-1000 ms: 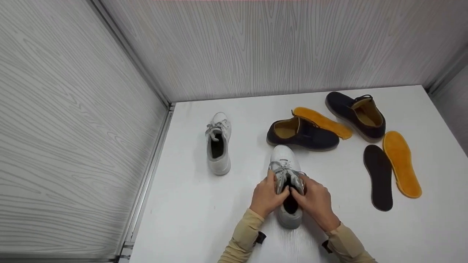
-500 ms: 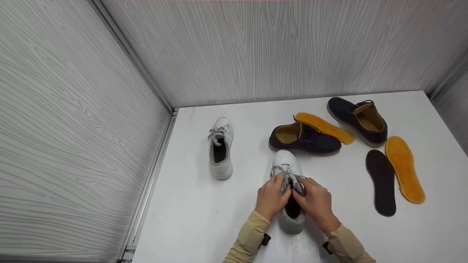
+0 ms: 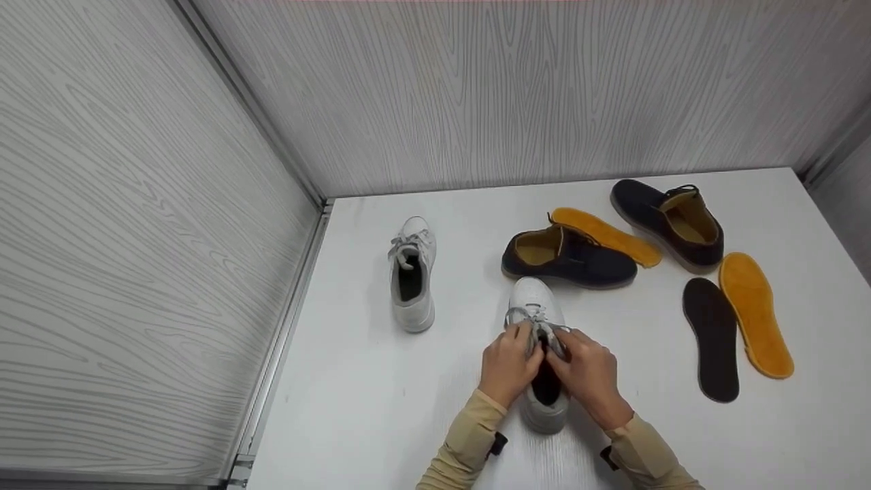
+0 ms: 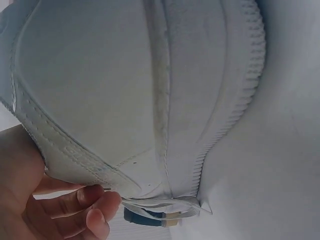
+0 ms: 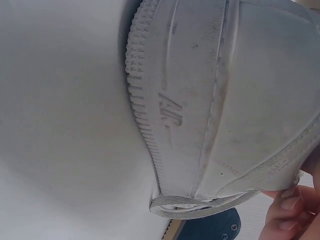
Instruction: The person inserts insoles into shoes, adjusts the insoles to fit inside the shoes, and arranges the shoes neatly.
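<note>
With left hand and right hand pinching the near sneaker beside its opening, well inside the desk's left edge, I risk jamming it against the nearer dark shoe by pushing backward.

The white counter carries two white lace-up sneakers, two navy lace-up shoes, two orange insoles and one very dark insole.

Sole lettering: looks like "AIR", last letter less clear, on the white shoe, low on its right side.
Right collar lettering: faint, high on the shoe's right side, too blurred to read.
Left collar marks: faint, high on the shoe's left side, unreadable.
</note>
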Motion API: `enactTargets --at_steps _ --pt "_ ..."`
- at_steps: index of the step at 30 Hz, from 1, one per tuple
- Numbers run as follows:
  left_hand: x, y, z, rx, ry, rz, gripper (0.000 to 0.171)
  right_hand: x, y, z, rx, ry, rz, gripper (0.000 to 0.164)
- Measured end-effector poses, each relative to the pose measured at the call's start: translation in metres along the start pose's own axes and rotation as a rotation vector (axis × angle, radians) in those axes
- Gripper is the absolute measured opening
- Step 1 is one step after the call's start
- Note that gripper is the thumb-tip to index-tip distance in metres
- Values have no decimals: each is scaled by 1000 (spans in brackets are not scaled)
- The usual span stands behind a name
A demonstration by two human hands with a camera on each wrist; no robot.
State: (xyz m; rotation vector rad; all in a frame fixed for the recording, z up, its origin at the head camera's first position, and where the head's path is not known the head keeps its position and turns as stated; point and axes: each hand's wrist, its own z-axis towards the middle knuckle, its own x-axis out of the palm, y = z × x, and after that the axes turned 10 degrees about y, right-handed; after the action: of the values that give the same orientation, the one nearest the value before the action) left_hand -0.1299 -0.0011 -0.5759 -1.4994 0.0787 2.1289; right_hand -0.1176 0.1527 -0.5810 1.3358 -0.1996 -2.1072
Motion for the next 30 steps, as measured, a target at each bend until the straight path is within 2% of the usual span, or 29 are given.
enactTargets --at_steps 9,15,20,26,30 --pt "1 0 4 32 -23 57 12 3 -1 1 -5 -26 -18 23" --pt "0 0 10 48 -32 73 9 5 -1 8 -7 -50 -37 10" --pt "0 3 12 42 11 14 7 2 -3 13 -27 -13 -76 23" --pt "-3 7 17 -5 77 -80 9 -3 -3 20 -16 82 -81 25" --pt "-5 9 20 -4 97 -106 11 -5 -4 24 -3 111 -77 27"
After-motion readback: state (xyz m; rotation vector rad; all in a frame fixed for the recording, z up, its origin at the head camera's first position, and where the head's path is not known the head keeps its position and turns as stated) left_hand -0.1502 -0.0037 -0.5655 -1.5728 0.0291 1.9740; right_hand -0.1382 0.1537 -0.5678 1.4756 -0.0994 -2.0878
